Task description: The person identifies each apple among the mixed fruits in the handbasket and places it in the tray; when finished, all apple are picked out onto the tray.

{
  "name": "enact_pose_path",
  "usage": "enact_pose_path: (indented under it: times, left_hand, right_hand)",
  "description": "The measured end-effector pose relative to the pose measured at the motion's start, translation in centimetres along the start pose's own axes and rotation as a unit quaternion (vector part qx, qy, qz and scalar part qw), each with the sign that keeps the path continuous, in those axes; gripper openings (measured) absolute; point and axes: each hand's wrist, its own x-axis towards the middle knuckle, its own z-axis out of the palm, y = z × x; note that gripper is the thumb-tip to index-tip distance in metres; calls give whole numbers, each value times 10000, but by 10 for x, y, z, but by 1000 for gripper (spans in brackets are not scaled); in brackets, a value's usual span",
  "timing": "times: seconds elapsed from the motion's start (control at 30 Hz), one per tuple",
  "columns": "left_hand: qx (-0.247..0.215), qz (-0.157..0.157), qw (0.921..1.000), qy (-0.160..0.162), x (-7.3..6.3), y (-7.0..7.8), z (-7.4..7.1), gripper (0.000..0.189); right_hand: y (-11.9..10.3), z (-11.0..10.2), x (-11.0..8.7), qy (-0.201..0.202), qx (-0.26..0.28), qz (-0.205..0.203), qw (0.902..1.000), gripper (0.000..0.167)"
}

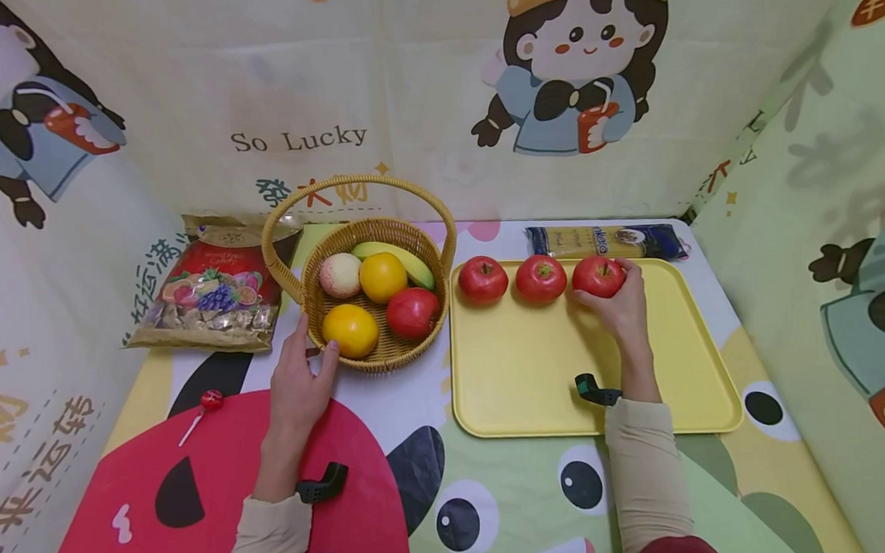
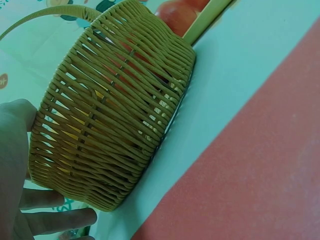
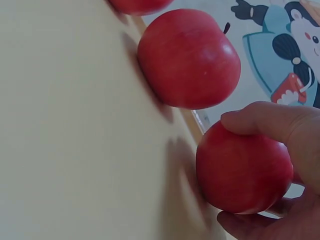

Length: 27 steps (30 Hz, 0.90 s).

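Note:
In the head view, my right hand (image 1: 618,305) grips a red apple (image 1: 597,277) at the far edge of the yellow tray (image 1: 523,381). The right wrist view shows thumb and fingers on opposite sides of this apple (image 3: 244,170). Two more red apples, a middle one (image 1: 540,279) and a left one (image 1: 483,280), line up beside it. My left hand (image 1: 300,392) holds the near-left rim of a wicker basket (image 1: 387,363), thumb over the rim; the lower fingers look extended in the left wrist view. Inside lie two orange fruits (image 1: 351,330), a red apple (image 1: 413,313), a banana (image 1: 400,260) and a pale pinkish fruit (image 1: 341,276).
A candy bag (image 1: 214,293) lies left of the basket, whose tall handle (image 1: 355,179) arches upward. A red lollipop (image 1: 210,400) is on the patterned tablecloth at left. Behind the tray sits a blue-ended pasta packet (image 1: 606,241). Printed cloth walls enclose the table.

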Motion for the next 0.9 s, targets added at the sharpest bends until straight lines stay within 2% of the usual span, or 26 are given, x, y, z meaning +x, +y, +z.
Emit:
enact_pose_path:
  times: [0.47, 0.67, 0.9]
  left_hand:
    - [-46, -97, 9999, -47, -2, 1, -1, 73]
    - [-46, -48, 10000, 8, -1, 0, -1, 73]
    - [-20, -32, 10000, 2, 0, 0, -1, 73]
  right_hand:
    - [7, 5, 7, 108, -87, 2, 9999, 99]
    - [1, 2, 4, 55, -29, 50, 10000, 102]
    - [-9, -5, 1, 259, 260, 35, 9993, 103]
